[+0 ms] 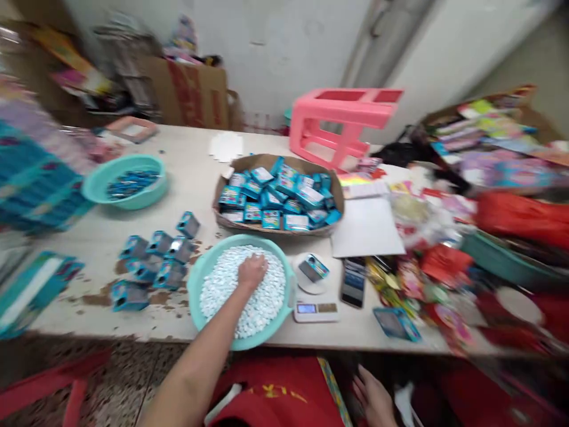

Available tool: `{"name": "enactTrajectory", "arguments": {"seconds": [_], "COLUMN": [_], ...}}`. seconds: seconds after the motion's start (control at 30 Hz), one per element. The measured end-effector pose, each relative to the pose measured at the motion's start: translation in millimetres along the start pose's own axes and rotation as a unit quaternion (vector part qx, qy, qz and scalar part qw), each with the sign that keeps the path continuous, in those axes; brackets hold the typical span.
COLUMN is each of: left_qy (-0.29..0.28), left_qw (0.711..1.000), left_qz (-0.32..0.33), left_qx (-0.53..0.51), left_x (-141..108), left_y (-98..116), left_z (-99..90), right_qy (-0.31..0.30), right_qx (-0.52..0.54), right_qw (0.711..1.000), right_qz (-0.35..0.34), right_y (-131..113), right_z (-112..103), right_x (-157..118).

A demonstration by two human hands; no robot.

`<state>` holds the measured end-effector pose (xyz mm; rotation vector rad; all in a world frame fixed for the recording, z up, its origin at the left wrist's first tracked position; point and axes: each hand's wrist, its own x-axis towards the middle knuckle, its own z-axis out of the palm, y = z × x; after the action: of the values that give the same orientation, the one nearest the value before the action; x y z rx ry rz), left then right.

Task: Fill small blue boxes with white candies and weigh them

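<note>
My left hand (252,271) reaches into a turquoise basin (194,283) of small white pieces (262,305); its fingers are curled down among them, and what they hold is too small to make out. Below the table's front edge, my right hand (372,392) hangs near my lap, fingers apart, holding nothing visible. Right of the basin, a small blue box (313,268) stands on the round plate of a white scale (316,312). Several similar boxes (170,274) with clear windows stand left of the basin. Behind it, a cardboard tray (279,228) holds many blue boxes.
A basin (124,201) of small blue packets sits at the back left. A phone (354,282), white paper (367,228) and another blue box (397,324) lie to the right. A pink stool (344,110) rests behind. Colourful packaging crowds the far right.
</note>
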<state>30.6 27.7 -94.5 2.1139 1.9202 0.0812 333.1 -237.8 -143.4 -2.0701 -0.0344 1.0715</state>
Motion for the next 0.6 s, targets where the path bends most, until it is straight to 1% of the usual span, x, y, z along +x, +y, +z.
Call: {"name": "enactTrajectory", "arguments": {"seconds": [0.03,0.13,0.33,0.43,0.6], "left_qy": [-0.005,0.013,0.078,0.103,0.132], "left_qw": [1.0,0.999,0.992,0.989,0.985], "left_qz": [0.007,0.011,0.018,0.02,0.015], "left_qx": [-0.001,0.038,0.094,0.107,0.11], "left_x": [4,10,13,16,20], "left_y": [0,1,4,4,4], "left_z": [3.5,12.0,20.1,26.4,33.4], "right_qy": [0.012,0.045,0.103,0.109,0.093], "right_qx": [0.029,0.084,0.119,0.114,0.078], "right_qw": [0.999,0.995,0.987,0.986,0.991], "right_qz": [0.02,0.009,0.033,0.048,0.048], "right_y": [3,11,33,43,53], "right_z": [-2,-8,-24,-31,-37], "right_x": [2,6,10,14,18]}}
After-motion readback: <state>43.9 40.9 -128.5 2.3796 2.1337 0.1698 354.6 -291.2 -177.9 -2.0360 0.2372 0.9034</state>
